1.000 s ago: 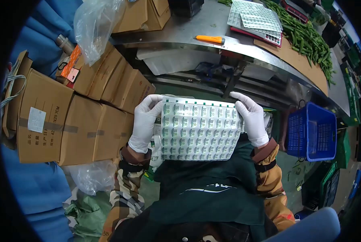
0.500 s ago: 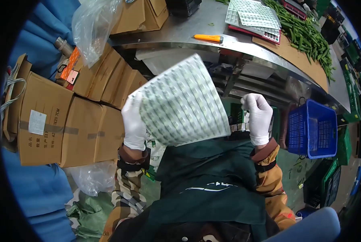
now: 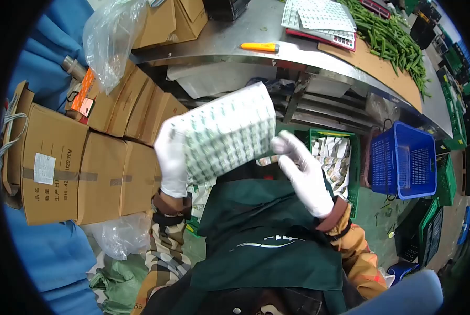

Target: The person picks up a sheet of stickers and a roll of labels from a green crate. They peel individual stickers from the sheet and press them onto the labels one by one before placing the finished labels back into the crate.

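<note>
A white sheet with rows of green print (image 3: pixel 227 134) is gripped at its left edge by my white-gloved left hand (image 3: pixel 172 157). It is bent, and its upper part leans over the printed rows. My right hand (image 3: pixel 305 176), also in a white glove, is beside the sheet's lower right side with thumb and fingers apart. A small printed strip (image 3: pixel 268 160) lies near the right fingertips; whether they touch it is unclear. Below the right hand's level, a green crate (image 3: pixel 354 178) holds many white printed packets (image 3: pixel 332 157).
Cardboard boxes (image 3: pixel 101 176) are stacked at left. The metal table (image 3: pixel 219 47) carries an orange cutter (image 3: pixel 259 47), more printed sheets (image 3: pixel 324 16) on a red scale (image 3: pixel 345 42), and green vegetables (image 3: pixel 392 44). A blue basket (image 3: pixel 403 163) stands at right.
The sheet has folded over and turned. My right hand has moved left and down towards its edge, its fingers now spread. The crate of packets has come into fuller view.
</note>
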`<control>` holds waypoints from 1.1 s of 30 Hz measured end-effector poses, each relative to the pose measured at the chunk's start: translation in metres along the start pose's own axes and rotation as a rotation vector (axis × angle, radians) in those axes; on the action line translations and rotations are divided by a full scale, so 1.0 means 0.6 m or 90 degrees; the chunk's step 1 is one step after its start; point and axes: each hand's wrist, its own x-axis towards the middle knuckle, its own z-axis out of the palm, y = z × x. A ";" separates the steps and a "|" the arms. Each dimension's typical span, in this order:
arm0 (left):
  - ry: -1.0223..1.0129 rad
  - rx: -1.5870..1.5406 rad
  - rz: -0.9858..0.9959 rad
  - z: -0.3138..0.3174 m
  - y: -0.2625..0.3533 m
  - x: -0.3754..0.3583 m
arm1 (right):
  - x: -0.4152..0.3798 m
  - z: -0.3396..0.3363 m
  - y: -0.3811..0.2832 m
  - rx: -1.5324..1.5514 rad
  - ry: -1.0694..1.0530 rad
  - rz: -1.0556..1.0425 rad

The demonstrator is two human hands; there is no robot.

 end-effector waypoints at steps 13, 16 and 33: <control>-0.459 0.242 0.222 0.157 0.023 -0.081 | 0.077 0.005 -0.019 -0.459 0.234 -0.451; -0.461 0.148 0.080 0.161 0.051 -0.083 | 0.075 0.003 -0.023 -0.417 0.241 -0.487; -0.652 0.139 0.152 0.149 0.081 -0.100 | 0.042 0.030 -0.057 -0.425 0.155 -0.388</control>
